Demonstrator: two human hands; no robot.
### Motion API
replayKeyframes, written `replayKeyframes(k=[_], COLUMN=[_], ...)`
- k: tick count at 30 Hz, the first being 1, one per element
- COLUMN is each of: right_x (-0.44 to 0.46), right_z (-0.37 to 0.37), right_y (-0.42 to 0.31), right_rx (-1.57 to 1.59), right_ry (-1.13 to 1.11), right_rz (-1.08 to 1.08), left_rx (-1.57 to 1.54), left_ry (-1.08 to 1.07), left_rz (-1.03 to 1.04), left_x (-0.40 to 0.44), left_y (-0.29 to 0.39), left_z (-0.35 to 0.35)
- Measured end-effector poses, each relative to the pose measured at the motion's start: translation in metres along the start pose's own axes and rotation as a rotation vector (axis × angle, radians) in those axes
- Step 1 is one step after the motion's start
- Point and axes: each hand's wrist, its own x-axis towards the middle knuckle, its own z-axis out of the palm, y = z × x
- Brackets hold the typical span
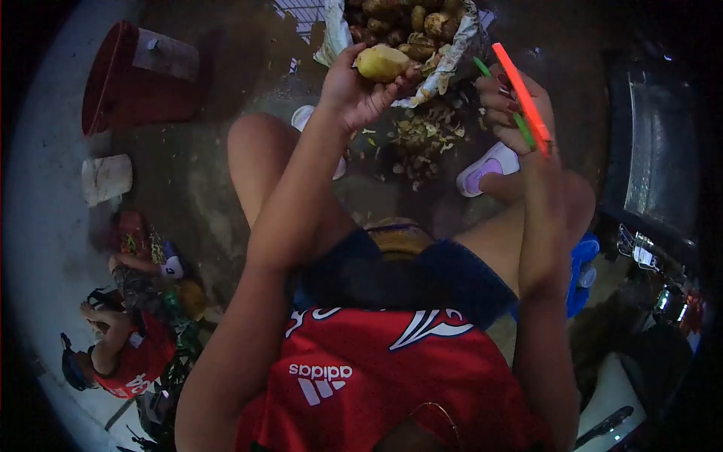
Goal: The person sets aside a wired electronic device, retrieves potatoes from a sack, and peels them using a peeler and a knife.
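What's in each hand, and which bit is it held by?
Left hand: a pale potato, held at its two ends. Right hand: an orange and green tool, gripped around the green part's middle.

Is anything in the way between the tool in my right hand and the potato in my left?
Only fingers of your left hand, at the end of the potato facing the tool. Nothing else visible stands in that gap; the sack shows behind it.
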Motion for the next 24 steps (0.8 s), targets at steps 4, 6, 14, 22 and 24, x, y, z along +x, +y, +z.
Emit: replayKeyframes(k=[4, 6, 14, 22, 24], right_x=[0.010, 0.013, 0.016, 0.024, 0.027], right_z=[-0.012, -0.006, -0.025, -0.035, -0.045], right_y=[0.006, 0.008, 0.008, 0.011, 0.012], right_rx=[0.186, 0.064, 0.041, 0.184, 0.041], right_ry=[-0.111, -0.005, -0.004, 0.024, 0.103], right_rz=[0.072, 0.040, 0.040, 0.032, -0.006], left_rx=[-0.003, 0.089, 1.221, 1.267, 1.239], left_ry=[0.000, 0.010, 0.371, 0.577, 0.675], left_rz=[-0.007, -0.015, 0.104, 0.221, 0.199], left_x=[-0.002, -0.005, -0.028, -0.105, -0.135], left_y=[0.001, 0.001, -0.017, 0.059, 0.112], left_z=[0.000, 0.008, 0.027, 0.064, 0.068])
